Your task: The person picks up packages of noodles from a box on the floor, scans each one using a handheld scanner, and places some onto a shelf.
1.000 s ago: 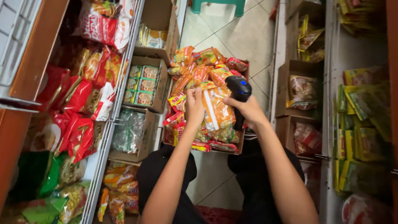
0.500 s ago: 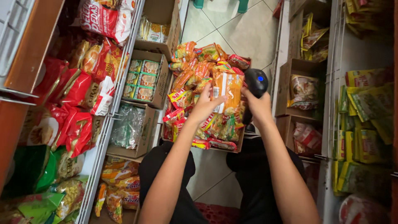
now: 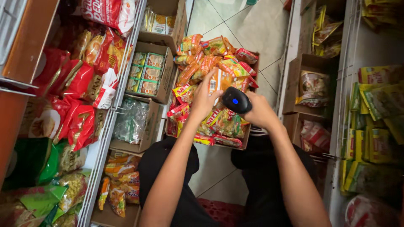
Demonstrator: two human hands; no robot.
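My left hand (image 3: 205, 97) grips an orange noodle packet (image 3: 217, 83) and holds it upright above a cardboard box (image 3: 251, 126) heaped with several bright snack and noodle packets (image 3: 210, 54). My right hand (image 3: 260, 112) is closed around a black handheld scanner (image 3: 236, 100) with a blue light on top. The scanner head sits right beside the packet, pointed at its face. Both forearms reach out over my dark trousers (image 3: 185, 189), and the box rests on the tiled floor (image 3: 248, 29) in front of my knees.
Wire shelves on the left hold red snack bags (image 3: 80, 88) and green bags (image 3: 33, 168). Open cartons (image 3: 148, 73) with small packs and clear bags (image 3: 130, 120) line the shelf foot. On the right stand more cartons (image 3: 312, 86) and shelves of yellow-green packets (image 3: 374, 122).
The view has swung slightly. My right hand brought the scanner leftward, from beside the packet to right in front of it. My left hand keeps the orange packet raised.
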